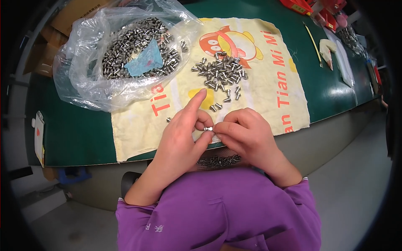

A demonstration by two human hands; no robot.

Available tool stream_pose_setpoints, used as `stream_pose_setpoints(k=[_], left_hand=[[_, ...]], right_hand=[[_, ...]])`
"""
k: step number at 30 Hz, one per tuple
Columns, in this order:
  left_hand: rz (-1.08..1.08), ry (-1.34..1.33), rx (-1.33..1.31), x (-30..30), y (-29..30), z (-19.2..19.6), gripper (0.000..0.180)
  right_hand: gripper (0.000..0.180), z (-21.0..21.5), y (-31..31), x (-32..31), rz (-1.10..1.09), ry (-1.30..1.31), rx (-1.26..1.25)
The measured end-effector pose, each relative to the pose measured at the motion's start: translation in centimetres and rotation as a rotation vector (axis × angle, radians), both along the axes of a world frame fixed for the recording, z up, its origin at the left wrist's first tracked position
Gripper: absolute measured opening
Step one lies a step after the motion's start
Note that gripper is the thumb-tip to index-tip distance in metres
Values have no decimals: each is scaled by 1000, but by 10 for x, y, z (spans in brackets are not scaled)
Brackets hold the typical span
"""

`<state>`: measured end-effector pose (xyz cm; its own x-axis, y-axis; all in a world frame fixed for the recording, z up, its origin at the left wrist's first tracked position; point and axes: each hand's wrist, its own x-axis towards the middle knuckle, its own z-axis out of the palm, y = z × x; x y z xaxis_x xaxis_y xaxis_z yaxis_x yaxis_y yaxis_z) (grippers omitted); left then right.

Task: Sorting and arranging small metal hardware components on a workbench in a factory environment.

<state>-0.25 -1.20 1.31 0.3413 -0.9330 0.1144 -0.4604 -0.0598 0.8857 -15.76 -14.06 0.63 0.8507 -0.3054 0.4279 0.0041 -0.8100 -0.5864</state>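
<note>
A small shiny metal fitting [208, 129], shaped like a short bolt, is between my two hands at the cloth's near edge. My left hand [178, 131] has its thumb and a bent finger at the fitting's left end, with the index finger stretched forward. The fingertips of my right hand [248, 130] pinch its right end. Beyond my hands lies a loose pile of similar metal fittings [222, 72] on a cream printed cloth [268, 94]. A few stray fittings [216, 107] rest between the pile and my hands, and a single fitting [168, 119] sits left of my left hand.
At the far left a clear plastic bag [83, 79] holds many fittings and a blue scrap [145, 60]. Below the table edge, a container of fittings [220, 161] shows in front of my lap. Red bins [298, 6] and a yellow stick [312, 41] are on the green table [75, 134].
</note>
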Motion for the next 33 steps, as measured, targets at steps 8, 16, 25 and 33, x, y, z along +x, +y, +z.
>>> stream_pose_setpoints(k=[8, 16, 25, 33], left_hand=[[0, -14, -40, -2, -4, -5, 77], [10, -35, -81, -3, -3, -8, 77], [-7, -12, -19, -1, 2, 0, 79], [-62, -32, 14, -4, 6, 4, 77]], right_hand=[[24, 7, -2, 2, 6, 56, -29], [28, 6, 0, -1, -57, 84, 124], [28, 12, 0, -1, -59, 118, 69], [20, 11, -2, -2, 7, 110, 88]])
